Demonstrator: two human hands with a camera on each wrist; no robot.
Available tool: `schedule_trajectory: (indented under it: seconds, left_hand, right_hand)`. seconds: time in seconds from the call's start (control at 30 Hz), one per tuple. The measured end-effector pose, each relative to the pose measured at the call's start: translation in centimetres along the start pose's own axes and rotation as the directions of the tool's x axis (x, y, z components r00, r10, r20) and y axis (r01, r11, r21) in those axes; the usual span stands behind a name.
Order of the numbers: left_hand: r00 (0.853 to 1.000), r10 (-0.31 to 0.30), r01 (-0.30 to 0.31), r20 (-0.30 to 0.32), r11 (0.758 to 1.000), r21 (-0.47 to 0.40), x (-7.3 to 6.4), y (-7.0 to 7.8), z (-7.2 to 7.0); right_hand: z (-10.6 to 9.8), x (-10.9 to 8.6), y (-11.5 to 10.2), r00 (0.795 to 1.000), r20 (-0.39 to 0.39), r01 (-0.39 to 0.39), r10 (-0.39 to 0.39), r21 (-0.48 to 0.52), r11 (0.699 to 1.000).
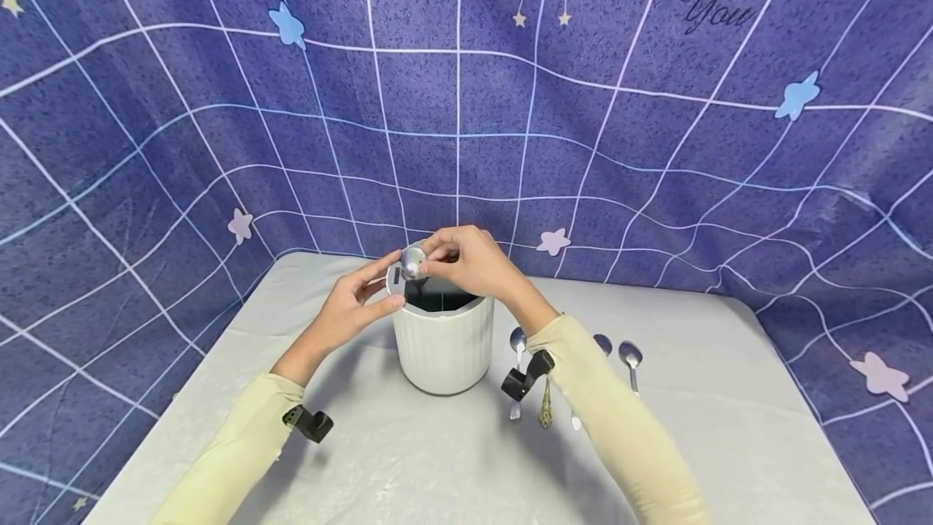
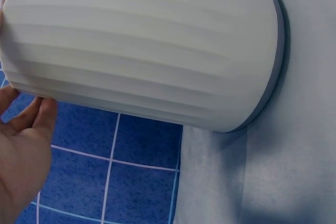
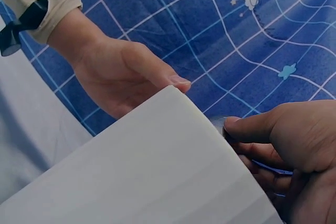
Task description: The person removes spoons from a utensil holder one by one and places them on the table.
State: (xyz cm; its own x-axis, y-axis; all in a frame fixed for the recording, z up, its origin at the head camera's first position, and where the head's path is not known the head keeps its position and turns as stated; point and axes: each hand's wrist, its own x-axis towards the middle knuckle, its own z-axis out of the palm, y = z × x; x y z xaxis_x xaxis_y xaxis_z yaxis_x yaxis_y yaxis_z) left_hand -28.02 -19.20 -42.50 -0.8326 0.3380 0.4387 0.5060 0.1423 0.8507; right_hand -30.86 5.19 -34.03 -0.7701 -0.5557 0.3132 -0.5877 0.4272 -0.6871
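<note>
A white ribbed utensil holder (image 1: 443, 351) with a dark, divided inside stands upright on the table. My left hand (image 1: 351, 308) holds its left side at the rim, thumb towards the front and fingers further back. In the left wrist view, fingertips (image 2: 47, 106) rest against the outer wall. Over the opening, my right hand (image 1: 477, 262) pinches a metal spoon (image 1: 413, 263) close to its bowl, which is uppermost. The spoon's handle is mostly hidden by the hand and holder. Only a sliver of spoon (image 3: 220, 123) shows beside the right thumb in the right wrist view.
Several pieces of cutlery lie right of the holder, partly under my right forearm: a spoon (image 1: 518, 339), another spoon (image 1: 630, 355) and an ornate gold-coloured handle (image 1: 545, 413). A pale cloth covers the table (image 1: 408, 468). Behind it hangs a blue gridded curtain (image 1: 496, 160).
</note>
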Motion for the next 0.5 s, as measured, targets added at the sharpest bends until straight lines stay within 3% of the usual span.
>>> schedule_trajectory:
  seconds: [0.5]
  left_hand:
    - [1.000,-0.004,0.004,0.002,1.000,-0.001,-0.08,0.01,-0.01]
  right_hand:
    - [-0.64,-1.04,-0.37,0.999,0.028,-0.033,0.030,0.139,0.990]
